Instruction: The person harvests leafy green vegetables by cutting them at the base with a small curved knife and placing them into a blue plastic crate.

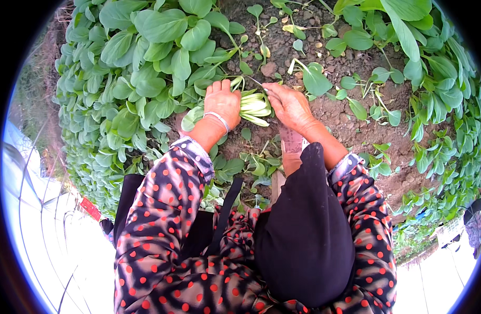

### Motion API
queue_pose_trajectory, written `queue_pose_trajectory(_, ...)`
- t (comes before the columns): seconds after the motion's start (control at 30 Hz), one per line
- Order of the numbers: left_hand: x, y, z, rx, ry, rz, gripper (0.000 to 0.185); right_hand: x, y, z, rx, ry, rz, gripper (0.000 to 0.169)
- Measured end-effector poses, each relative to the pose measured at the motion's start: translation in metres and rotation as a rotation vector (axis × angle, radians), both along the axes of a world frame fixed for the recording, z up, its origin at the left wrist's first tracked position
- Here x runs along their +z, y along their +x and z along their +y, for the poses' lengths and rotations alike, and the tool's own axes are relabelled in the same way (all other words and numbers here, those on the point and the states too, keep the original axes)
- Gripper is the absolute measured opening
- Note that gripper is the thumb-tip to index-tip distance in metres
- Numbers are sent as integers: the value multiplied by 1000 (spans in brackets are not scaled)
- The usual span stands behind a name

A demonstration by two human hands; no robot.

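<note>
My left hand (221,105), with a pale bracelet at the wrist, is closed around a bunch of leafy greens (253,106). Their pale green stalks point right, towards my other hand, and some leaves show beneath the left wrist. Just right of the stalks, my right hand (286,103) grips a small tool whose thin metal blade (255,81) reaches up and left from the fingertips. Its handle is hidden in the fingers. A cut leaf with a white stem (316,80) lies on the soil right of that hand.
Dense leafy greens (138,86) fill the left side, and more plants (448,78) stand along the right. Brown soil (401,157) with small plants lies between them. My knee in dark trousers (307,235) is below my right hand, with my foot (290,147) beyond it.
</note>
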State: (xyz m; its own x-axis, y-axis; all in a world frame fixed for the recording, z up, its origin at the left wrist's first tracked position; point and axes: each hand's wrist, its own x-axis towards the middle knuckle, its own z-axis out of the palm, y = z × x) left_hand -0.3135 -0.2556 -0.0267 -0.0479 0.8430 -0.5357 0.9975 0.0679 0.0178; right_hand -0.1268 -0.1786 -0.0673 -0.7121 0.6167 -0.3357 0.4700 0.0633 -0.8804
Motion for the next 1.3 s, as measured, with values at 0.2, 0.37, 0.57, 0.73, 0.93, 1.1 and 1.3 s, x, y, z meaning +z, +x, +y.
queue_pose_trajectory(0.2,1,-4,4,31,-69,-9,22,-11,-10,12,106,109,-23,30)
queue_pose_trajectory(0.37,-4,-4,-4,-53,3,-17,22,-22,-15,18,177,138,-71,30)
queue_pose_trajectory(0.57,-7,-4,-12,-53,23,-40,20,-19,-10,7,127,-48,-104,29)
queue_pose_trajectory(0.73,9,-12,-22,-4,-17,-111,25,-9,9,3,140,-26,-121,27)
queue_pose_trajectory(0.93,24,-38,-12,-107,-79,-96,37,-11,-28,-1,-2,-57,76,28)
queue_pose_trajectory(1.1,15,-57,12,-73,-223,-22,32,-20,-49,5,62,-44,-2,28)
queue_pose_trajectory(1.3,5,-67,2,0,-223,-41,31,-24,-51,-5,58,-14,-46,27)
